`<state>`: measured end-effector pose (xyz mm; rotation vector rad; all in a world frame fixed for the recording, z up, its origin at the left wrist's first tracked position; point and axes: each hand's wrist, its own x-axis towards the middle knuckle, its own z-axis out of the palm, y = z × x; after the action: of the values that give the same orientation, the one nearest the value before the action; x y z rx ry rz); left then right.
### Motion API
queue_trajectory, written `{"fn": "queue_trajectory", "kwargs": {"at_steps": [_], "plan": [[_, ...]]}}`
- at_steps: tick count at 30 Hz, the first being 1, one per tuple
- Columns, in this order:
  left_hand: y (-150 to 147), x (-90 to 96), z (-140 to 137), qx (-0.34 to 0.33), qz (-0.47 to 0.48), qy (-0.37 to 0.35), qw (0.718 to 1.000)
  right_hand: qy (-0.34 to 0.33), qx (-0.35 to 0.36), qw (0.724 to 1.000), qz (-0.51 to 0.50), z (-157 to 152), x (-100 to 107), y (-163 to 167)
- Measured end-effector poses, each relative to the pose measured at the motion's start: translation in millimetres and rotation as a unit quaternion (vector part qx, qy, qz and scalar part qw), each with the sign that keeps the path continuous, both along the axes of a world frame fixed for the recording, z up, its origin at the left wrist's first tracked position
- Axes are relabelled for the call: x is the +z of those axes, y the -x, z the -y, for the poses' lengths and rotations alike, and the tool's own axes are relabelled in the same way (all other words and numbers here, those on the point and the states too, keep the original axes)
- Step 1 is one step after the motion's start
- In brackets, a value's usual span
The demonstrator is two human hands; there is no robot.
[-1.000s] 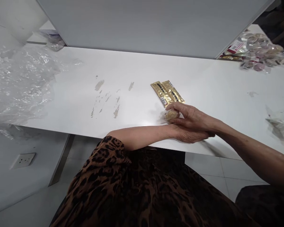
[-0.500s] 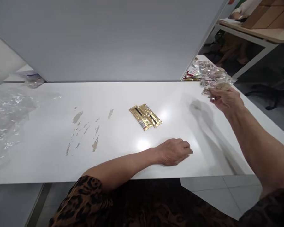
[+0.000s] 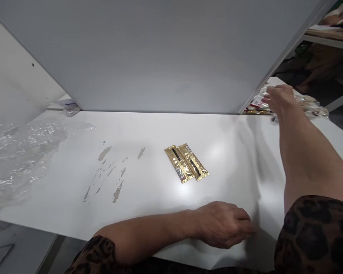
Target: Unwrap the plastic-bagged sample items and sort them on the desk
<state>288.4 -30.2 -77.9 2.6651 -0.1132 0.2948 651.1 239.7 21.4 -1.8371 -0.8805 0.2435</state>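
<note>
Two gold foil sachets lie side by side at the table's middle, the left sachet (image 3: pixel 175 161) lightly against the right sachet (image 3: pixel 194 163). Just in front of them, to the right, my left hand (image 3: pixel 224 224) rests on the white table (image 3: pixel 148 198) with its fingers curled in; nothing shows in it. My right hand (image 3: pixel 280 97) stretches to the back right corner, over a pile of clear plastic packets (image 3: pixel 310 104). Its fingers look extended, though the forearm and wrist hide part of them. Beside it lies a red and white labelled packet (image 3: pixel 257 101).
Crumpled clear plastic (image 3: pixel 23 160) covers the left end of the table. A tall grey panel (image 3: pixel 160 57) stands along the back. A small clear bag (image 3: pixel 71 107) sits at the back left corner. Another person's arm (image 3: pixel 338 17) shows at a far table.
My right hand has let go of the clear packets it held and moved further back, over the pile. The view has shifted; the left hand still rests on the table.
</note>
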Motion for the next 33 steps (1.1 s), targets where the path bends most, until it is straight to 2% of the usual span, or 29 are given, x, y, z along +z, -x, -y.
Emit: {"fn": "queue_trajectory", "kwargs": {"at_steps": [3,5,7,9,12,14,16,18,20,22,25,27,28,31,33], "plan": [[-2.5,-1.5,-1.4,0.006,-0.007,0.011,1.0,0.022,-0.027,0.996,-0.077,21.7,-4.2,15.3],[-3.9,-2.1,-2.0,0.008,-0.003,0.016,1.0,0.018,-0.014,0.994,-0.104,47.6,-8.2,33.2],[-4.9,-2.0,-2.3,0.008,0.003,0.018,1.0,0.026,0.042,0.992,-0.119,79.2,-14.2,60.2],[-5.4,-1.4,-2.6,0.01,0.004,0.023,1.0,0.073,0.125,0.984,-0.101,112.8,-22.7,96.1],[-5.7,-0.5,-3.5,0.023,0.001,0.037,0.999,0.155,0.27,0.95,-0.002,158.7,-36.5,161.1],[-5.8,1.0,-4.4,0.031,-0.001,0.058,0.998,0.187,0.352,0.911,0.111,181.7,-43.7,205.8],[-5.6,4.4,-5.4,0.034,-0.007,0.084,0.996,0.204,0.403,0.863,0.227,197.5,-48.1,246.2],[-5.2,9.5,-6.1,0.03,-0.025,0.111,0.993,0.218,0.428,0.82,0.311,207.5,-50.2,278.1],[-4.7,14.8,-6.5,0.027,-0.044,0.133,0.99,0.232,0.428,0.794,0.365,213.1,-50.7,299.1],[-4.3,18.8,-6.5,0.028,-0.058,0.147,0.987,0.254,0.415,0.78,0.393,215.3,-50.2,308.9],[-4.4,20.3,-6.8,0.024,-0.065,0.144,0.987,0.296,0.405,0.768,0.398,213.2,-47.6,305.8],[-5.0,18.4,-7.0,0.018,-0.051,0.128,0.99,0.299,0.408,0.774,0.381,209.1,-43.7,294.5],[-5.5,16.8,-7.0,0.016,-0.039,0.114,0.993,0.296,0.405,0.786,0.361,206.8,-40.9,286.6],[-7.3,11.1,-6.3,0.02,-0.009,0.065,0.998,0.28,0.371,0.854,0.233,201.4,-31.6,256.7],[-8.6,7.1,-6.0,0.023,0.002,0.046,0.999,0.24,0.335,0.9,0.143,201.8,-28.3,235.6]]}}
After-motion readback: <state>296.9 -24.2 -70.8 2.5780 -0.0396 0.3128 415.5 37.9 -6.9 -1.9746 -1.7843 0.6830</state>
